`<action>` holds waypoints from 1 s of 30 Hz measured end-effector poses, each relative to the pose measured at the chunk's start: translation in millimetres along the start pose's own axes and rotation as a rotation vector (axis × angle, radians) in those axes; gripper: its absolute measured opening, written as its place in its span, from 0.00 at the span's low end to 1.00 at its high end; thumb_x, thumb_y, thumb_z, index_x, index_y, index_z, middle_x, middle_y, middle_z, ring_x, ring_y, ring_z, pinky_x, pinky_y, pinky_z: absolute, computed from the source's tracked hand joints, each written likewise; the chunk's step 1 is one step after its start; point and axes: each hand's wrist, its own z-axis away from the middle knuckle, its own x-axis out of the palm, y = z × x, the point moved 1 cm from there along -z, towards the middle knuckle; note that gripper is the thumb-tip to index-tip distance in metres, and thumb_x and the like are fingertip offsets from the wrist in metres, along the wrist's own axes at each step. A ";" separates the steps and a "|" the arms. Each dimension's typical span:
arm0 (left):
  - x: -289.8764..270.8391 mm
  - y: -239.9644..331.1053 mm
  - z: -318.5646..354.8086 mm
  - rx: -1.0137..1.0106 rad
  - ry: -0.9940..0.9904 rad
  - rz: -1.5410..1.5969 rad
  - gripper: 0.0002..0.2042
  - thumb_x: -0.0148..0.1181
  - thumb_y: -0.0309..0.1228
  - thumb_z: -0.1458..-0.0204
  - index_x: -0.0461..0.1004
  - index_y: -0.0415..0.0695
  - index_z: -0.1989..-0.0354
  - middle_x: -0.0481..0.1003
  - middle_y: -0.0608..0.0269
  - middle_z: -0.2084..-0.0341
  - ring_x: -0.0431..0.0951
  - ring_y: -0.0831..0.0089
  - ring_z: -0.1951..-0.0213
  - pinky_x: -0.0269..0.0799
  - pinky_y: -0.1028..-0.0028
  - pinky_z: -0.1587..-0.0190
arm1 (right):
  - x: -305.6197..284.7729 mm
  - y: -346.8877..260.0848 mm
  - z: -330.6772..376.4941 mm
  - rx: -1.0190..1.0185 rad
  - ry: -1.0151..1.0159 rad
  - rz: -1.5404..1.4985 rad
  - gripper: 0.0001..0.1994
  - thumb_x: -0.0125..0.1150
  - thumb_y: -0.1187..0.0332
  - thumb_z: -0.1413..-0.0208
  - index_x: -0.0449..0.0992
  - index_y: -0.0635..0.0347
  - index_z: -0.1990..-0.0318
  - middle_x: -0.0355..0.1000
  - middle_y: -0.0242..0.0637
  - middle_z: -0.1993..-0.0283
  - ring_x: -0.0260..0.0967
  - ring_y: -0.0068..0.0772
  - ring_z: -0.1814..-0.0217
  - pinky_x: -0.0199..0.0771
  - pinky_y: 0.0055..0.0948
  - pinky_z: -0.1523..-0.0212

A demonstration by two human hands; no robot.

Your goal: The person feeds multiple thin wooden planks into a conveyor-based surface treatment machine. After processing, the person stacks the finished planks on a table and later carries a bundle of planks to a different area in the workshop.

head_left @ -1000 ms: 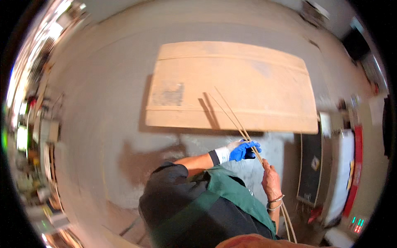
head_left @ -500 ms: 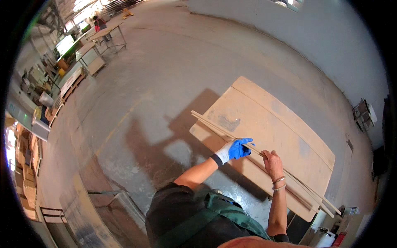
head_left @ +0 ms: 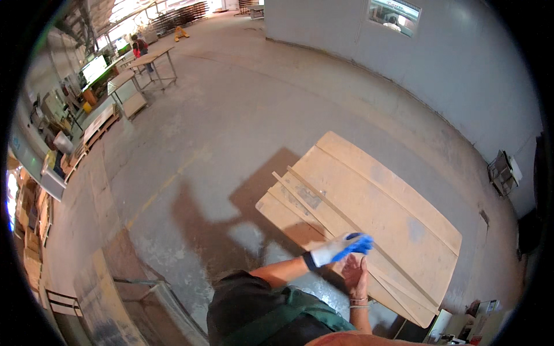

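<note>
My left hand (head_left: 345, 249), in a white and blue work glove, is over the near side of the wooden tabletop (head_left: 398, 199), slightly smeared by motion. Its fingers look stretched out and hold nothing. Just below it is my bare right hand (head_left: 354, 278), with bracelets on the wrist. The palm and thumb show open, while the glove partly covers the fingers. Two thin wooden strips lie lengthwise on the tabletop: a longer strip (head_left: 334, 207) across its middle and a nearer strip (head_left: 300, 199) that runs behind my hands.
A grey wall (head_left: 450, 63) with a window stands at the far right. Worktables (head_left: 151, 56) and a person (head_left: 139, 47) are at the far left. At lower left is a metal frame (head_left: 141, 282); a small rack (head_left: 504, 173) stands by the right wall.
Both hands have let go of the wooden strips, which now lie apart on the tabletop. My hands have come together, the right one moving left and down.
</note>
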 end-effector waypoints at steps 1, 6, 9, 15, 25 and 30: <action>30.0 8.0 -12.6 0.027 -0.058 -0.092 0.23 0.54 0.40 0.37 0.68 0.37 0.41 0.76 0.55 0.52 0.78 0.69 0.53 0.74 0.68 0.47 | 12.7 8.4 8.6 0.040 -0.099 -0.162 0.26 0.52 0.45 0.39 0.75 0.63 0.52 0.75 0.42 0.51 0.72 0.40 0.49 0.72 0.43 0.48; 116.1 -7.9 -54.9 0.067 -0.175 -0.429 0.20 0.55 0.40 0.38 0.72 0.36 0.46 0.79 0.56 0.60 0.79 0.73 0.57 0.74 0.72 0.52 | 105.8 9.5 24.9 -0.118 -0.262 -0.489 0.19 0.49 0.51 0.41 0.72 0.61 0.62 0.70 0.43 0.65 0.67 0.42 0.63 0.69 0.44 0.56; 139.4 0.7 -59.3 0.209 -0.194 -0.693 0.17 0.54 0.33 0.38 0.71 0.35 0.46 0.78 0.54 0.56 0.79 0.70 0.57 0.75 0.69 0.52 | 101.3 -4.1 33.3 -0.195 -0.177 -0.427 0.18 0.48 0.53 0.41 0.70 0.60 0.65 0.69 0.41 0.66 0.67 0.41 0.62 0.70 0.44 0.55; 125.7 -28.9 -72.4 1.012 -0.342 -1.508 0.11 0.57 0.24 0.48 0.73 0.38 0.56 0.76 0.48 0.60 0.77 0.52 0.62 0.73 0.59 0.53 | 96.0 -0.3 47.3 -0.228 0.124 -0.450 0.21 0.46 0.48 0.42 0.70 0.59 0.64 0.69 0.42 0.67 0.68 0.44 0.63 0.71 0.46 0.58; 196.8 -43.4 -40.3 -0.469 -0.334 0.647 0.31 0.37 0.53 0.38 0.70 0.38 0.42 0.77 0.48 0.51 0.78 0.54 0.50 0.61 0.43 0.37 | 109.0 -41.8 97.6 -0.453 -0.285 -0.261 0.24 0.47 0.46 0.41 0.69 0.62 0.70 0.70 0.48 0.71 0.69 0.50 0.67 0.69 0.46 0.58; 209.8 -69.4 -29.7 -0.596 -0.306 0.619 0.31 0.35 0.54 0.37 0.72 0.38 0.44 0.78 0.49 0.52 0.79 0.53 0.52 0.62 0.44 0.38 | 84.5 -26.0 112.4 -0.618 -0.194 -0.314 0.20 0.49 0.48 0.41 0.68 0.57 0.72 0.67 0.42 0.74 0.68 0.44 0.70 0.67 0.42 0.62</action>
